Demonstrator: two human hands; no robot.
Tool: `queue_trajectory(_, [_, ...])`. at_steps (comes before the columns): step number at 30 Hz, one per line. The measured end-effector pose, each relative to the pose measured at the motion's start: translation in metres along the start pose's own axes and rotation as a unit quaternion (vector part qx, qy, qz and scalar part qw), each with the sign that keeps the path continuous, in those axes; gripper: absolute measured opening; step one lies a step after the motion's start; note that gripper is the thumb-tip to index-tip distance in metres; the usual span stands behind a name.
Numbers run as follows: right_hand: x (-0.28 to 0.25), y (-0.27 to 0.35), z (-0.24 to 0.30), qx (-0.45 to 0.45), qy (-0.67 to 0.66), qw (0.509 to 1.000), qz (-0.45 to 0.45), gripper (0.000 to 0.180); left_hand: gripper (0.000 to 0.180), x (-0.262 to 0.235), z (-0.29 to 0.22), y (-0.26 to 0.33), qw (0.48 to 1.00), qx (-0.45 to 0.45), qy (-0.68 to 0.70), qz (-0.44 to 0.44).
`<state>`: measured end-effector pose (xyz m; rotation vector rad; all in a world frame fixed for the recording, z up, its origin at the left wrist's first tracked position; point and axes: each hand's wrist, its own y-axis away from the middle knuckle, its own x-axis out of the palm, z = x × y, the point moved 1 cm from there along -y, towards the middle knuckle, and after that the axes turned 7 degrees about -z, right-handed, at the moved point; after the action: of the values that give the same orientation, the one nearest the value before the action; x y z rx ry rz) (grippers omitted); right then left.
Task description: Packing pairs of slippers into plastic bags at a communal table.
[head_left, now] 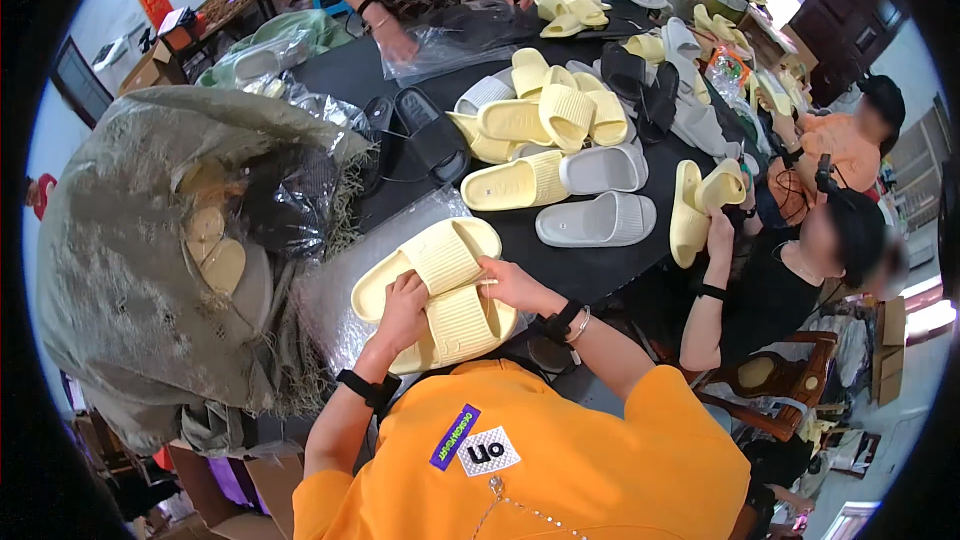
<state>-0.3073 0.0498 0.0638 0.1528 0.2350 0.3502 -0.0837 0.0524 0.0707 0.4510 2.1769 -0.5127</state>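
A pair of pale yellow slide sandals lies in front of me, the upper slide (447,252) beside the nearer slide (462,324), their ribbed straps touching. My left hand (404,306) is closed at the inner edges of the straps, its fingertips partly hidden. Fingers pinched, my right hand (517,286) grips the pair where the straps meet on the right. Something thin, perhaps a thread, shows by those fingertips, too small to make out. Beneath the pair is a clear plastic bag (345,290) on the black table (610,275).
A big grey-green woven sack (130,240) with slides inside stands at left. Beyond my hands lie loose yellow slides (515,182), grey slides (597,220) and black slides (432,132). At right a co-worker holds yellow slides (690,215); across, another person handles plastic film (455,38).
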Motion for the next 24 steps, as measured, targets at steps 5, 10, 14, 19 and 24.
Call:
queue_trajectory(5, [-0.021,-0.014,-0.007,-0.053,0.054,0.986,-0.152,0.037,0.043,-0.022,0.001,0.003,0.972,-0.119,0.023,-0.203])
queue_trajectory(10, [-0.089,-0.044,0.019,-0.127,-0.228,0.918,-0.299,0.046,0.036,-0.036,0.031,0.024,0.950,-0.185,0.081,-0.239])
queue_trajectory(14, [-0.128,-0.054,0.096,-0.062,-0.336,0.810,-0.476,0.068,0.030,-0.026,0.040,0.050,0.943,-0.230,0.117,-0.211])
queue_trajectory(19, [-0.110,-0.056,0.073,-0.054,-0.229,0.898,-0.373,0.089,0.028,-0.014,0.048,0.064,0.946,-0.257,0.126,-0.153])
queue_trajectory(24, [-0.051,-0.037,0.025,0.067,-0.166,0.959,-0.221,0.065,0.030,-0.013,0.081,0.054,0.925,-0.287,0.163,-0.191])
